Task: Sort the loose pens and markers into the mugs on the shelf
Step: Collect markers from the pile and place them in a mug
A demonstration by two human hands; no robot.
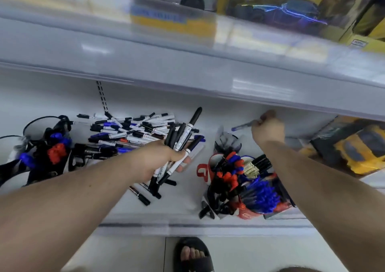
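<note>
A heap of loose pens and markers lies at the back of the white shelf. My left hand grips a bundle of black-capped markers in front of the heap. Over the far right of the shelf, my right hand pinches a blue pen, which points left above a grey mug. In front of that mug stand a red and white mug of red, blue and black markers and another mug packed with blue pens. At the left are dark mugs with markers in them.
An upper shelf edge juts out above the work area, with boxed toy cars on it. A yellow toy car in a box sits at the right of the lower shelf. My sandalled foot is on the floor below.
</note>
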